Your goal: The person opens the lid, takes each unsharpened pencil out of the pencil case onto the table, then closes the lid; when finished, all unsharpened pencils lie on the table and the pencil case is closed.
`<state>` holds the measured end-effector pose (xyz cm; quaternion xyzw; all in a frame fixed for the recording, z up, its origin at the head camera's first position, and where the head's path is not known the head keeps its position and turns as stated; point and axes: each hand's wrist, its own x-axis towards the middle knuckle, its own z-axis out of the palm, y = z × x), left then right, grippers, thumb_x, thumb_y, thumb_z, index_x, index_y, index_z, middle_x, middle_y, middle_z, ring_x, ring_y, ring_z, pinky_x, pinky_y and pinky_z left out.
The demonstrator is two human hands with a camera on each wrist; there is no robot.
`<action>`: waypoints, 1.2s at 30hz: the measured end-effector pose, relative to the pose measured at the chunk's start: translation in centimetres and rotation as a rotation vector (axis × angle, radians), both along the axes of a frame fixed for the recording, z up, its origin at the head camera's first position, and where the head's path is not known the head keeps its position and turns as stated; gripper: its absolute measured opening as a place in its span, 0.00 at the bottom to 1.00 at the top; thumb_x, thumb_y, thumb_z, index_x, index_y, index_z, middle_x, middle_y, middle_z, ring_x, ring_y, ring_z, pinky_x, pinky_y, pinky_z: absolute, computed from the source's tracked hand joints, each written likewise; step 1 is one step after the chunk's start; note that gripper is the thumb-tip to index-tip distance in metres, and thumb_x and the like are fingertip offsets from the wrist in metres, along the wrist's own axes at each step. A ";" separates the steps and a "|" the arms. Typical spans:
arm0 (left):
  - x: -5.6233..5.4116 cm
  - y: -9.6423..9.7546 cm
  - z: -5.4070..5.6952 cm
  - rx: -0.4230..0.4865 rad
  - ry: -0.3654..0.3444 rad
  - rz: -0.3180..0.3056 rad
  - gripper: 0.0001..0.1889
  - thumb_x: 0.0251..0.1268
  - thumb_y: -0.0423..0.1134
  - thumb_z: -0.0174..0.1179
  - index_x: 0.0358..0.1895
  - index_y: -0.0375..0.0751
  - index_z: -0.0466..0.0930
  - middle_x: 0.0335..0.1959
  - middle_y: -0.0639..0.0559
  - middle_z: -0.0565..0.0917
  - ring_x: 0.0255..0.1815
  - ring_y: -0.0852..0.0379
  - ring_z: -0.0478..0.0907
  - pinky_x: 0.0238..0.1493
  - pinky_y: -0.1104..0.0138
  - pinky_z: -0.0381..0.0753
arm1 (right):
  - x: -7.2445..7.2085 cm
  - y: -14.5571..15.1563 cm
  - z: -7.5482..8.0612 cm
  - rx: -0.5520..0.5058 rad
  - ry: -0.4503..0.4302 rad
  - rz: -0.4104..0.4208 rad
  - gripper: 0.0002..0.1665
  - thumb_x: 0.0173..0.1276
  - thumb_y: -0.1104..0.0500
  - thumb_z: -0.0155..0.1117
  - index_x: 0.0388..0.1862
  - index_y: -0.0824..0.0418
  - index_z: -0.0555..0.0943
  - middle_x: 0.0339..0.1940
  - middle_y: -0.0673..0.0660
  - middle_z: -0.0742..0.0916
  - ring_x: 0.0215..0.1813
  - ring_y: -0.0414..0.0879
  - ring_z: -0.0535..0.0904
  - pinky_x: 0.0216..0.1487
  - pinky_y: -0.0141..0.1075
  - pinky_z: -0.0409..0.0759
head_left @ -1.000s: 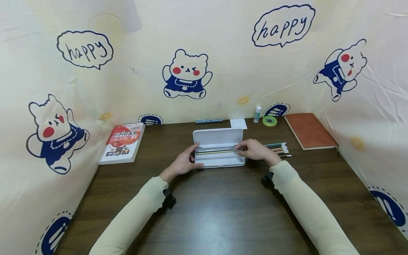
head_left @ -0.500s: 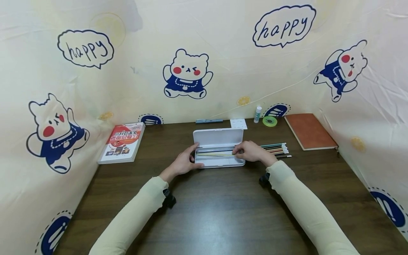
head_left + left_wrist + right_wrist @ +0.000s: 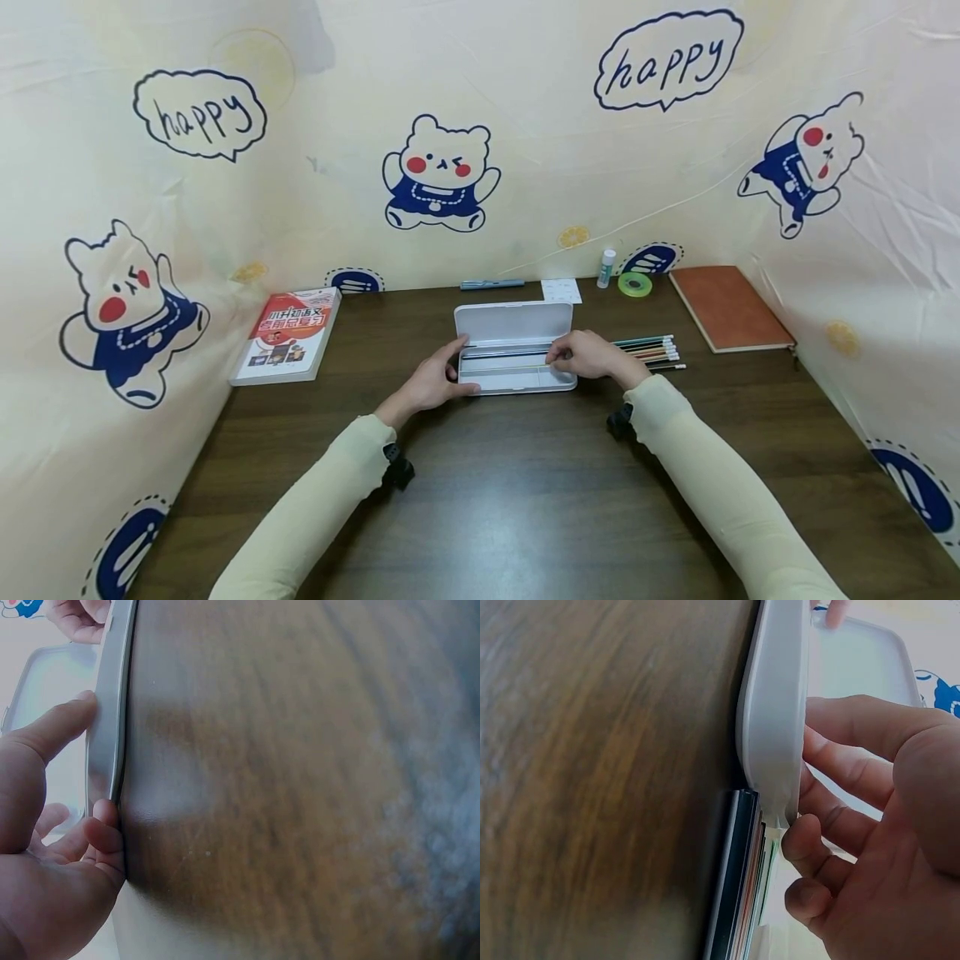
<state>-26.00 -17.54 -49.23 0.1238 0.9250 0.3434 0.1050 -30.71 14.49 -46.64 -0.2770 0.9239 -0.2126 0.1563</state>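
Note:
An open white pencil case [image 3: 504,386] lies on the table with its lid [image 3: 513,321] tilted up at the back. My left hand [image 3: 431,382] holds the left end, thumb at the front edge and fingers toward the lid hinge. Inside the case, my right hand [image 3: 588,354] pinches the right end of a thin yellowish pencil [image 3: 502,367], low along the tray. In the right wrist view the fingertips of that hand [image 3: 892,802] are hidden behind the case wall [image 3: 776,697]. Several pencils [image 3: 652,346] lie to the right of the case, partly behind the right hand.
At the left stands a red-and-white book [image 3: 288,337]. Along the back are a blue pen [image 3: 491,285], a white paper [image 3: 561,291], a glue stick [image 3: 606,269] and green tape [image 3: 634,285]. A brown notebook [image 3: 731,308] lies at the right.
My right hand has moved slightly left and lowered the yellowish pencil from near the hinge toward the front of the tray. The left hand stays on the pencil case.

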 end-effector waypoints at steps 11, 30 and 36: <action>0.0 0.0 0.1 -0.002 0.001 0.004 0.51 0.57 0.53 0.73 0.80 0.59 0.50 0.51 0.48 0.74 0.37 0.55 0.71 0.40 0.64 0.70 | 0.0 -0.1 0.0 -0.033 -0.012 -0.041 0.05 0.69 0.60 0.65 0.38 0.51 0.87 0.35 0.49 0.87 0.38 0.44 0.76 0.46 0.39 0.73; -0.1 0.0 0.0 -0.008 -0.012 0.010 0.51 0.57 0.53 0.72 0.80 0.60 0.50 0.47 0.49 0.73 0.37 0.56 0.71 0.40 0.65 0.69 | 0.5 3.7 1.5 -0.152 0.089 -0.074 0.04 0.68 0.58 0.68 0.39 0.53 0.88 0.41 0.51 0.89 0.40 0.46 0.77 0.45 0.41 0.74; 0.0 0.0 0.0 -0.007 -0.008 0.008 0.50 0.57 0.53 0.72 0.80 0.59 0.50 0.46 0.48 0.73 0.37 0.55 0.71 0.41 0.64 0.69 | 0.9 6.2 2.0 -0.159 0.101 -0.115 0.05 0.68 0.59 0.68 0.42 0.55 0.88 0.41 0.52 0.89 0.41 0.48 0.77 0.46 0.42 0.74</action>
